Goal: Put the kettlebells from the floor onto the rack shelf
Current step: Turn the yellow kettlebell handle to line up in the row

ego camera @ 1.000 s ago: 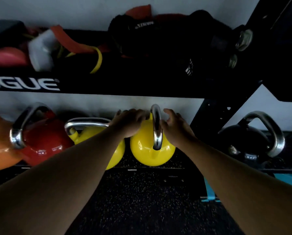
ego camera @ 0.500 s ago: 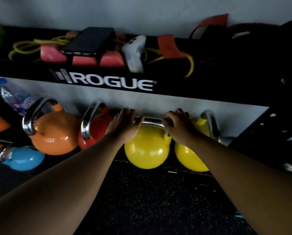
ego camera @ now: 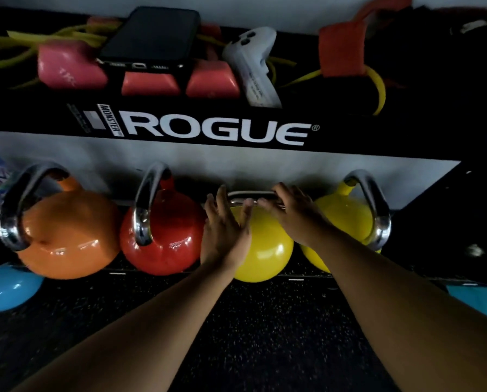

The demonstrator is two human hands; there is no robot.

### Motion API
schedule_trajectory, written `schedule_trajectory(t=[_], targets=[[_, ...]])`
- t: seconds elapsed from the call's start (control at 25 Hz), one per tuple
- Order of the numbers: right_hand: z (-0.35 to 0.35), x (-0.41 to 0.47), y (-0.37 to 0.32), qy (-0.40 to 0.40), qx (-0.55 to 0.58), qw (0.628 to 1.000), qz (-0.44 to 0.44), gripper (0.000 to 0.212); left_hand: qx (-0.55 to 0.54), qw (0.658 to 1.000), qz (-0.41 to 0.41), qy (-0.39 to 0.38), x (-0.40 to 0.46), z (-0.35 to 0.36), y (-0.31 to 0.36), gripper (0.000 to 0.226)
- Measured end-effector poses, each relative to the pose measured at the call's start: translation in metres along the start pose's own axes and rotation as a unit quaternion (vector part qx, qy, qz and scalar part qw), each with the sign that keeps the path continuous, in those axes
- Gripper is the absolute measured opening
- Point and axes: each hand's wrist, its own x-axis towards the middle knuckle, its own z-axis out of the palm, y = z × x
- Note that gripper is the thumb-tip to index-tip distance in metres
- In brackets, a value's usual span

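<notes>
A yellow kettlebell (ego camera: pixel 267 251) with a steel handle stands on the lower rack shelf (ego camera: pixel 310 277), between a red kettlebell (ego camera: pixel 166 239) and a second yellow kettlebell (ego camera: pixel 345 222). My left hand (ego camera: pixel 225 230) hovers in front of its left side with fingers straight and apart, off the handle. My right hand (ego camera: pixel 291 215) lies loosely over the right end of the handle, fingers spread. An orange kettlebell (ego camera: pixel 67 239) stands further left on the same shelf. A blue kettlebell (ego camera: pixel 7 288) sits lower at the far left.
Just above the kettlebells runs the upper shelf with the ROGUE plate (ego camera: pixel 208 131); it holds a phone (ego camera: pixel 152 35), pink dumbbells (ego camera: pixel 70 69), a white device (ego camera: pixel 255 66) and bands. A dark kettlebell (ego camera: pixel 485 258) is at the right edge. Black speckled floor (ego camera: pixel 236 340) lies below.
Half a second ago both hands gripped the yellow kettlebell's handle; now the left hand has let go and opened, and the right hand's grip has loosened. The view has moved closer.
</notes>
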Motion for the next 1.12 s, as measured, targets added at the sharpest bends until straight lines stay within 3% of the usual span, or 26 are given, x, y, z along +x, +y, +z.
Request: schedule_trajectory(t=[0.12, 0.28, 0.4, 0.48, 0.6, 0.76, 0.92, 0.96, 1.04, 1.12], targets=[[0.002, 0.0, -0.005, 0.025, 0.038, 0.999, 0.028, 0.055, -0.074, 0.997, -0.025, -0.007, 0.015, 0.007, -0.001, 0.067], [0.009, -0.018, -0.015, 0.112, 0.074, 0.988, 0.076, 0.049, -0.129, 0.988, 0.017, -0.085, 0.042, 0.0, -0.002, 0.068], [0.003, -0.027, -0.005, 0.111, 0.12, 0.983, 0.077, 0.037, -0.181, 0.979, -0.042, -0.08, 0.029, 0.012, 0.004, 0.076], [-0.003, -0.025, -0.002, 0.089, 0.187, 0.973, 0.097, 0.037, -0.184, 0.977, -0.078, -0.069, 0.028, 0.021, 0.02, 0.065], [0.007, -0.029, -0.012, 0.118, 0.205, 0.963, 0.127, 0.031, -0.27, 0.95, -0.145, -0.059, 0.046, 0.014, 0.038, 0.068], [0.022, -0.048, -0.015, 0.122, 0.214, 0.962, 0.121, 0.033, -0.238, 0.958, -0.041, -0.155, 0.054, 0.014, 0.028, 0.068], [0.019, -0.039, -0.009, 0.12, 0.407, 0.893, 0.151, 0.03, -0.276, 0.952, -0.054, -0.123, 0.038, 0.025, 0.028, 0.067], [0.021, -0.038, -0.011, 0.128, 0.423, 0.885, 0.147, 0.028, -0.281, 0.949, -0.069, -0.123, 0.04, 0.024, 0.03, 0.066], [0.028, -0.037, -0.022, 0.144, 0.454, 0.87, 0.131, 0.028, -0.371, 0.911, -0.13, -0.12, 0.055, 0.023, 0.032, 0.062], [0.036, -0.034, -0.035, 0.137, 0.477, 0.861, 0.111, 0.034, -0.369, 0.915, -0.146, -0.068, 0.067, 0.021, 0.035, 0.053]])
